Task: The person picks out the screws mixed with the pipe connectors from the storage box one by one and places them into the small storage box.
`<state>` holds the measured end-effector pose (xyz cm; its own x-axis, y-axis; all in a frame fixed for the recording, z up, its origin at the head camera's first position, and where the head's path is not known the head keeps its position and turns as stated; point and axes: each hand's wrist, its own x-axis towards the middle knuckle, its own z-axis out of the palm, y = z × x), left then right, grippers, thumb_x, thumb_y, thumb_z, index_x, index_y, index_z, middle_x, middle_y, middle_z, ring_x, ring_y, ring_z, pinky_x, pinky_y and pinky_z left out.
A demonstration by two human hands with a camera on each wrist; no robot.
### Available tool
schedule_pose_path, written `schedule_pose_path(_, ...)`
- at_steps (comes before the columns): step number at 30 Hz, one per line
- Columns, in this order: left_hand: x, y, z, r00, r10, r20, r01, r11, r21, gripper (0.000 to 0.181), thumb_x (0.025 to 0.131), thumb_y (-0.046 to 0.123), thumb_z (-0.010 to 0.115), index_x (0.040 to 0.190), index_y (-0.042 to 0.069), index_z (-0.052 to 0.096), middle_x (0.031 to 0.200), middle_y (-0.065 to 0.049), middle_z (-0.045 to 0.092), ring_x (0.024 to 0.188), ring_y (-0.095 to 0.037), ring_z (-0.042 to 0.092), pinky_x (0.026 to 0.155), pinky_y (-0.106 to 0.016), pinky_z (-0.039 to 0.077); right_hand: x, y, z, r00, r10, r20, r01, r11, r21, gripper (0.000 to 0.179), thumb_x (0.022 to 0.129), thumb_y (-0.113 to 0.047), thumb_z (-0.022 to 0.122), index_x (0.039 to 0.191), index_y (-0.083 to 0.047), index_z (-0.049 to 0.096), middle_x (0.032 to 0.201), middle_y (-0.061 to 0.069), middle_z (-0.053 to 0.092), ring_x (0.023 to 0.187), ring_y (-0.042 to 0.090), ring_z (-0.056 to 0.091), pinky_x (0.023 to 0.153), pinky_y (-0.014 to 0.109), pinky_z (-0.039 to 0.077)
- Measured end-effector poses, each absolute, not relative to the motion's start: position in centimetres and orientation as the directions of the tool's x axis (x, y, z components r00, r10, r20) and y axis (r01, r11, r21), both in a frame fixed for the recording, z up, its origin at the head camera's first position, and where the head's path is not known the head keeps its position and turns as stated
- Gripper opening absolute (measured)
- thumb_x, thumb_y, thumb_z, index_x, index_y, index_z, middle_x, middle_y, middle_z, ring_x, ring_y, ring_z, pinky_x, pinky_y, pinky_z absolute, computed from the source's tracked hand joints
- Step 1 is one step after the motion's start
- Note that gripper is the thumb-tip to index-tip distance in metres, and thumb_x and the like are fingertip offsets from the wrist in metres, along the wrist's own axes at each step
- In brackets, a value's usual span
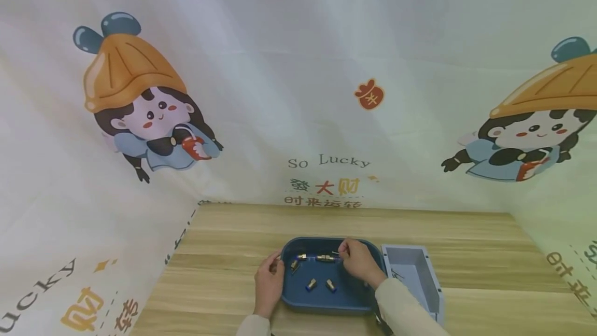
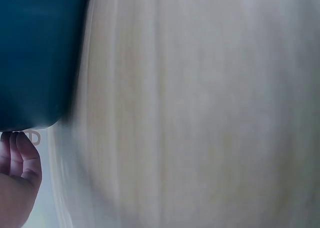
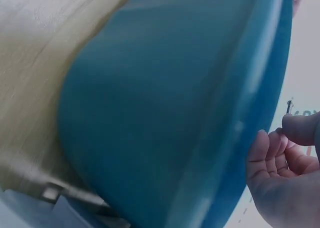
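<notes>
I am reaching my right hand (image 1: pixel 358 262) into the dark blue tray (image 1: pixel 298 299) that is sitting on the wooden tabletop (image 1: pixel 224 242). My right grip is pinching a thin metal pin (image 3: pixel 289 107) between thumb and fingertips; in the right wrist view its tip is poking up just above my thumb, with my other fingers (image 3: pixel 265 153) curling loosely beneath it. In the head view the pin is barely showing as a faint sliver at my fingertips, just beside the long brass fitting (image 1: pixel 325 258) lying in the far part of the tray.

My left hand (image 1: pixel 269 279) is resting against the tray's left rim, its fingers bending over the edge. The left wrist view is badly blurred and I cannot tell whether this grip is really clasping the rim or only touching it.

Four more small brass fittings are lying in the tray: one (image 1: pixel 302 257) just left of the long one, one (image 1: pixel 294 265) close to my left fingertips, and a pair (image 1: pixel 311 284) (image 1: pixel 330 285) nearer to me, well apart from my right hand. A pale grey box (image 1: pixel 431 279) is standing just beside the tray on its right, open at the top. A printed cartoon cloth (image 1: pixel 298 92) is hanging behind the tabletop.
</notes>
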<state>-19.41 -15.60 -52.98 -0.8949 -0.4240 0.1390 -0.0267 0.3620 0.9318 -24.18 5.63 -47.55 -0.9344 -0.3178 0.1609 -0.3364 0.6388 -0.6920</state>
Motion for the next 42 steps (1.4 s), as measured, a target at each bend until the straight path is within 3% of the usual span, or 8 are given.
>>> schedule_pose_path(16,-19.5,-15.6,-52.8,-0.889,-0.431,0.156,-0.019,0.375,0.927,0.028,0.084,0.006,0.053,0.110,0.008,0.062,0.087,-0.006,0.061,0.075,-0.012,0.056,0.065,-0.022,0.047,-24.9,9.1,-45.7,-0.962,-0.205,0.179,-0.271,0.657,-0.704,0.006,0.080,0.002,0.053,0.077,-0.004,0.053,0.067,0.001,0.050,0.060,0.011,0.044,0.055,0.024,0.039)
schedule_pose_path(30,-19.5,-15.6,-52.7,-0.895,-0.414,0.169,-0.006,0.390,0.921,0.027,0.085,0.006,0.052,0.111,0.006,0.061,0.090,-0.009,0.062,0.078,-0.014,0.056,0.067,-0.025,0.047,-24.8,13.0,-45.0,-0.993,-0.096,0.069,-0.117,0.689,-0.716,0.004,0.084,-0.002,0.049,0.084,0.000,0.053,0.072,0.005,0.050,0.064,0.015,0.045,0.055,0.026,0.038)
schedule_pose_path(37,-19.6,-15.5,-52.8,-0.891,-0.419,0.175,0.000,0.386,0.923,0.027,0.085,0.005,0.053,0.111,0.006,0.062,0.088,-0.008,0.062,0.076,-0.013,0.055,0.067,-0.024,0.046,-24.4,14.7,-45.4,-0.990,-0.088,0.109,-0.139,0.730,-0.669,0.005,0.084,-0.004,0.049,0.084,0.000,0.053,0.073,0.006,0.054,0.066,0.017,0.049,0.058,0.028,0.040)
schedule_pose_path(42,-19.4,-15.4,-52.8,-0.893,-0.421,0.161,-0.010,0.374,0.927,0.027,0.084,0.006,0.053,0.111,0.006,0.061,0.089,-0.009,0.062,0.077,-0.013,0.055,0.068,-0.023,0.046,-24.2,15.7,-45.8,-0.992,-0.072,0.101,-0.122,0.707,-0.697,0.005,0.084,-0.002,0.049,0.085,0.002,0.052,0.076,0.009,0.054,0.067,0.018,0.049,0.058,0.028,0.040)
